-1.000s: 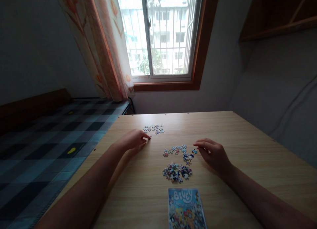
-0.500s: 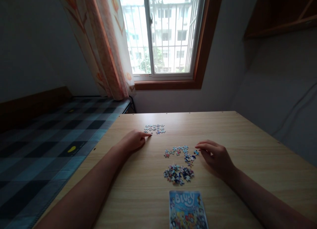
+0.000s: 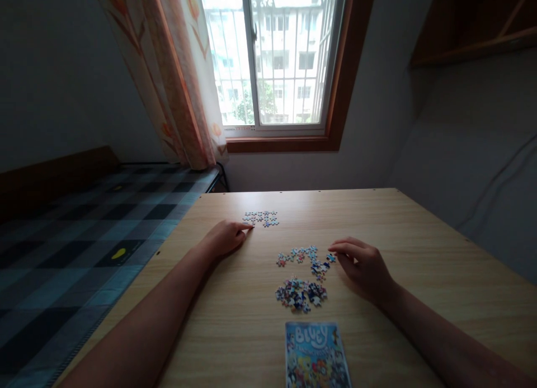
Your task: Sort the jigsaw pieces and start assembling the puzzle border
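Note:
My left hand (image 3: 225, 238) rests on the wooden table (image 3: 423, 248), fingers curled, with thumb and forefinger pinched together at the near left edge of a small flat patch of joined puzzle pieces (image 3: 260, 218). What the pinch holds is hidden. My right hand (image 3: 364, 265) lies to the right, fingers loosely bent and apart, its tips beside a blue piece (image 3: 331, 258) at the end of a scattered row of loose pieces (image 3: 300, 255). A denser heap of pieces (image 3: 300, 293) lies nearer me. A blue picture box (image 3: 318, 354) sits at the table's near edge.
A bed with a dark checked cover (image 3: 84, 237) runs along the table's left side. Behind the table are a barred window (image 3: 277, 58) and a patterned curtain (image 3: 176, 80). A wooden shelf (image 3: 470, 24) hangs high on the right wall.
My left hand has slid slightly forward to the edge of the joined patch. My right hand has hardly shifted. The view has wobbled slightly.

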The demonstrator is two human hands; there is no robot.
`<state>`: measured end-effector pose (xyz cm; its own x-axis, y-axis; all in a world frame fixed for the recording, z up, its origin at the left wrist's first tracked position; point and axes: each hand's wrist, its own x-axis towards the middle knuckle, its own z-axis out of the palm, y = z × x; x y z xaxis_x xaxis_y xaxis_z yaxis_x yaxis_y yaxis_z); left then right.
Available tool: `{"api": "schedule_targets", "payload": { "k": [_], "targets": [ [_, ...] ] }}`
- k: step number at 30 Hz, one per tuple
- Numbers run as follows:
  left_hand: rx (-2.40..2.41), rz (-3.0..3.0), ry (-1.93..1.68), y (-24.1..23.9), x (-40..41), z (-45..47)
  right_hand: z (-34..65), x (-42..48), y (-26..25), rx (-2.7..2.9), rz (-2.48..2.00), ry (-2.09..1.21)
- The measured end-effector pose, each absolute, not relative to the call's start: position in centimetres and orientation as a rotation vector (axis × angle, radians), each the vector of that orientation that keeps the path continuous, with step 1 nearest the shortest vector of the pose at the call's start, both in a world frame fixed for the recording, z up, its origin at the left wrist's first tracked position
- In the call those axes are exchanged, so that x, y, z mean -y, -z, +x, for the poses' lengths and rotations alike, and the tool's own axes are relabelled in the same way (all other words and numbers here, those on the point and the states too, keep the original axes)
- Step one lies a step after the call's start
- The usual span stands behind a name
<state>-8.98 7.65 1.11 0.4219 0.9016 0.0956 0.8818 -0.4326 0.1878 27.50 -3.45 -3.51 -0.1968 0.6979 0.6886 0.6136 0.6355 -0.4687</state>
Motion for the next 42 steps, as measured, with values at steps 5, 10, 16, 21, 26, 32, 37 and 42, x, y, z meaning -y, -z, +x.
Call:
{"api": "schedule_targets", "payload": {
  "k": [5, 10, 16, 21, 26, 32, 37, 42],
  "targets": [
    [-1.61, 2.576, -0.271, -1.2, -7.6, -9.0, 27.5, 3.5, 3.6, 1.877, -1.041, -0.099],
    [-1.622, 2.568, -0.282, -1.0, -7.6, -9.1, 27.5, 3.4, 3.4, 1.879, -1.026, -0.098],
    [-1.628, 2.594, -0.254, -0.8, -7.8, -9.1, 27.3, 3.6, 3.2, 1.875, -1.024, -0.107],
    [-1.64, 2.586, -0.237, -0.9, -7.8, -9.1, 27.4, 3.4, 3.1, 1.847, -1.048, -0.111],
    [-1.613, 2.579, -0.328, -0.5, -8.1, -9.5, 28.0, 2.7, 3.4, 1.76, -1.138, -0.144],
    [-1.592, 2.632, -0.588, 0.8, -8.2, -9.1, 28.2, 2.1, 4.1, 1.699, -1.186, -0.179],
    [-1.532, 2.754, -0.651, 1.2, -7.4, -7.5, 28.1, 1.8, 4.3, 1.699, -1.234, -0.163],
    [-1.684, 2.834, -0.583, 1.0, -6.8, -7.1, 28.0, 1.7, 4.2, 1.705, -1.258, -0.129]
  ]
}}
